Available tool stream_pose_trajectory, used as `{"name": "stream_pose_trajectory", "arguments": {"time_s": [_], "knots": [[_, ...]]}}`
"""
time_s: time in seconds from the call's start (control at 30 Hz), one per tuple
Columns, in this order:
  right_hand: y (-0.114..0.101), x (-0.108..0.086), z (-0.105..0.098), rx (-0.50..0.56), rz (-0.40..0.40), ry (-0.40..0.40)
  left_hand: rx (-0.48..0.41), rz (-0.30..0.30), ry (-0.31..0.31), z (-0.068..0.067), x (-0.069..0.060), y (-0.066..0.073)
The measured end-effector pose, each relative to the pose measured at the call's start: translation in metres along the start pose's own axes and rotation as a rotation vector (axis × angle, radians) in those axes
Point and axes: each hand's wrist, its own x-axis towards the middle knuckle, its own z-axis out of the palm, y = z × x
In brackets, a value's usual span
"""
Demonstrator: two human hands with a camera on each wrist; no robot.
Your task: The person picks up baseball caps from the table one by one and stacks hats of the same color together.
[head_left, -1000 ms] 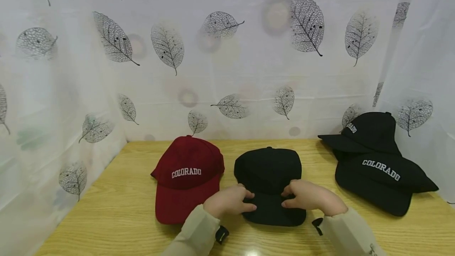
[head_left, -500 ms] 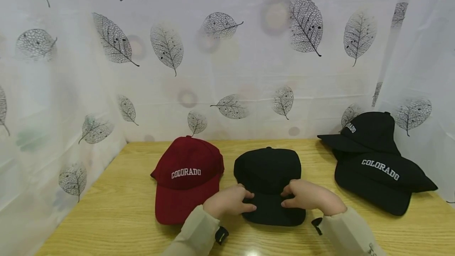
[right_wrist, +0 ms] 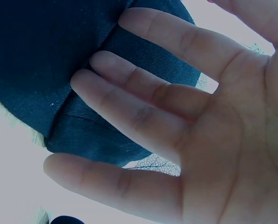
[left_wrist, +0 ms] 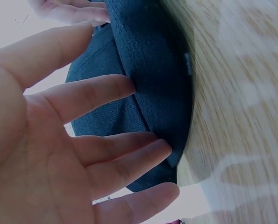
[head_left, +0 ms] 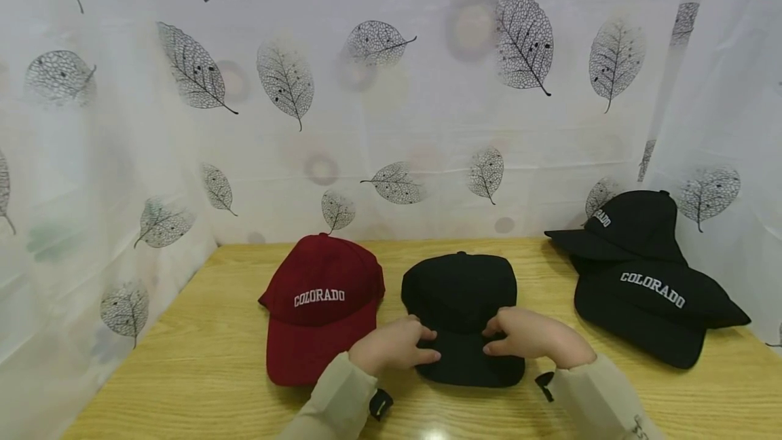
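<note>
Black baseball cap: lies on the wooden table, between the fingers of the left hand and of the right hand.
Head view: only here the maroon COLORADO cap shows whole, just beside the left fingers; the front COLORADO cap and the rear black cap, overlapping, lie beyond the right fingers.
Wrist views: these give the palms, which the head view hides.
Hands' pose: they face each other from both sides of the brim, backs upward.
Left fingers: spread apart, nearly straight, overlapping the cap in view; firm contact I cannot tell.
Right fingers: likewise long and apart, two middle ones closer, clamped on nothing.
</note>
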Motion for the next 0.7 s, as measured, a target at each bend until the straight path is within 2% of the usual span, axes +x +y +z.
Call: {"name": "stream_pose_trajectory", "arguments": {"time_s": [0.33, 0.5, 0.6, 0.7], "knots": [[-0.0005, -0.0001, -0.0013, 0.001, 0.022, -0.014, -0.031, -0.025, -0.01, 0.0013, 0.0019, 0.0006], [0.0, -0.0015, -0.0023, -0.003, -0.02, 0.003, -0.034, -0.023, -0.006, 0.0002, 0.0005, 0.0001], [0.0035, -0.0016, -0.0044, 0.003, -0.098, 0.058, -0.037, -0.015, -0.002, -0.0004, -0.0004, -0.0012], [0.0092, -0.0004, -0.0072, -0.016, -0.142, 0.161, -0.035, 0.006, 0.007, -0.0011, 0.0, -0.0031]]}}
